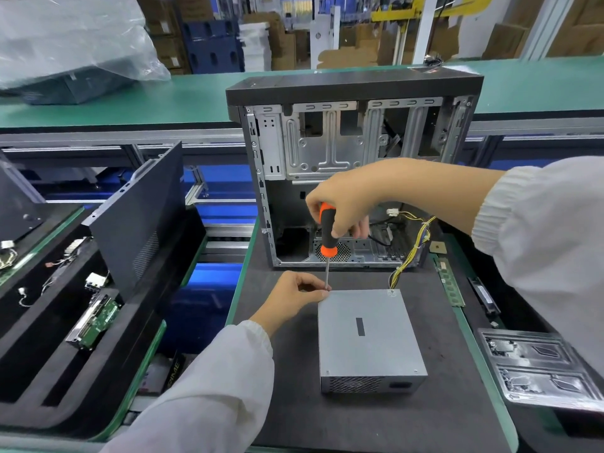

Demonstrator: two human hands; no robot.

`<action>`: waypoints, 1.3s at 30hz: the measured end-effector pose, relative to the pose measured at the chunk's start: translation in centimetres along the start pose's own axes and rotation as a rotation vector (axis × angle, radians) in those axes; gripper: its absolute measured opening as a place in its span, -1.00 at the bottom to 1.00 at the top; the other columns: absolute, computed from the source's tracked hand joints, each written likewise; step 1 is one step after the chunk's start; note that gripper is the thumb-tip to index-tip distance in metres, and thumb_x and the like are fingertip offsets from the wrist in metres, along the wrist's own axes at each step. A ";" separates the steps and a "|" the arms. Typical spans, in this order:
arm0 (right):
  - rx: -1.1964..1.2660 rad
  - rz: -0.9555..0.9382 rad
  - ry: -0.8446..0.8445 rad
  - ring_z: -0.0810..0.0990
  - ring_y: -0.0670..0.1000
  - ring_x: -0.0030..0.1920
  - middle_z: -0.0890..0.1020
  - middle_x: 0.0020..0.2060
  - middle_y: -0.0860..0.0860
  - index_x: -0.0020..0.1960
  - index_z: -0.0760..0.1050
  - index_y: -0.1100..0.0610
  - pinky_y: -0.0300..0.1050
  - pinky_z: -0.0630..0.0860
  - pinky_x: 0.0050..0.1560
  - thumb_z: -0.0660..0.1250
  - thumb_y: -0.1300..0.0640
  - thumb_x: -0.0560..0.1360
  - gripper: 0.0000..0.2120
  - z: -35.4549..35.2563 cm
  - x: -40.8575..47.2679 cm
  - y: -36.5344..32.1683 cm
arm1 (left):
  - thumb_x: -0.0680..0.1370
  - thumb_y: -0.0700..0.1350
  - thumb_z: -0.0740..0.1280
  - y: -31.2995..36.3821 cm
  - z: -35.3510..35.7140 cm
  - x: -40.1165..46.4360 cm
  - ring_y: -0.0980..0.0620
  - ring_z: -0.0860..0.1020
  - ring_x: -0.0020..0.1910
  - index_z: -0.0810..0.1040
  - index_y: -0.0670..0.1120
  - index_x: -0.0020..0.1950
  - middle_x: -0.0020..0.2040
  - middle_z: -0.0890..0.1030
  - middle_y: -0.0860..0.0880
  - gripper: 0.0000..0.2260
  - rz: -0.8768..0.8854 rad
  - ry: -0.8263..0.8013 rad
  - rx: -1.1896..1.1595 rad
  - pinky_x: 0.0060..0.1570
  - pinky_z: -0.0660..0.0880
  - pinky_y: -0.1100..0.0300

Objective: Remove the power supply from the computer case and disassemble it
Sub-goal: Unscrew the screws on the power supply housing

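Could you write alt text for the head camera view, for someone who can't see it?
A right hand holds an orange screwdriver upright on the far left corner of a grey power supply; the left hand pinches its shaft. An open computer case stands behind.

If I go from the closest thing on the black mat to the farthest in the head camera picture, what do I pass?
Power supply → left hand pinching the screwdriver shaft at the supply's far corner → right hand gripping the orange handle → open computer case → green bench behind.
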State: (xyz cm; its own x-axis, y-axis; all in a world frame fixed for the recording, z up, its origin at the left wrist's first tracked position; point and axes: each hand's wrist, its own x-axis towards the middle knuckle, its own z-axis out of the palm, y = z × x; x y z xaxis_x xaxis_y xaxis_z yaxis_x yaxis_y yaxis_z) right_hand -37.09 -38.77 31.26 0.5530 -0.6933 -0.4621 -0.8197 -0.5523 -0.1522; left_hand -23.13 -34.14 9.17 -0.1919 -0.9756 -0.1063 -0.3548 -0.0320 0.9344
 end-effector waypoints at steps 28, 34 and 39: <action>-0.189 0.014 -0.004 0.52 0.02 -0.31 0.44 -0.10 0.05 0.09 0.37 0.09 -0.22 0.43 -0.43 0.37 0.25 0.48 -0.74 -0.4 0.5 -0.7 | 0.46 -0.17 0.50 1.1 0.3 0.5 0.15 0.62 -0.16 0.72 -0.13 -0.05 -0.16 0.69 0.06 -0.90 0.049 0.042 0.237 -0.10 0.52 0.42; 0.022 0.058 0.186 0.59 -0.04 -0.54 0.54 -0.37 0.03 -0.06 0.43 0.17 -0.20 0.50 -0.46 0.32 -0.37 0.38 -0.42 0.8 0.2 -1.2 | 0.47 -0.17 0.50 1.2 0.4 0.6 0.15 0.61 -0.17 0.71 -0.14 -0.05 -0.18 0.66 0.09 -0.91 0.042 0.044 0.241 -0.16 0.49 0.46; -0.412 0.104 0.337 0.42 0.00 -0.42 0.42 -0.43 0.02 -0.34 0.30 0.15 -0.14 0.29 -0.45 0.06 -0.17 0.62 -0.50 1.2 0.7 -1.8 | 0.46 -0.17 0.50 1.3 0.4 0.5 0.18 0.61 -0.18 0.72 -0.12 -0.07 -0.19 0.66 0.11 -0.92 0.038 0.046 0.237 -0.15 0.49 0.46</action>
State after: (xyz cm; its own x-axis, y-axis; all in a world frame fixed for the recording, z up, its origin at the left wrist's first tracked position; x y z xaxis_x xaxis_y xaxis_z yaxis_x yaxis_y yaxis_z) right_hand -35.40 -37.72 30.16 0.5447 -0.8268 -0.1402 -0.7838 -0.5614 0.2655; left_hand -24.05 -34.63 10.16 -0.1697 -0.9841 -0.0519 -0.5540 0.0517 0.8309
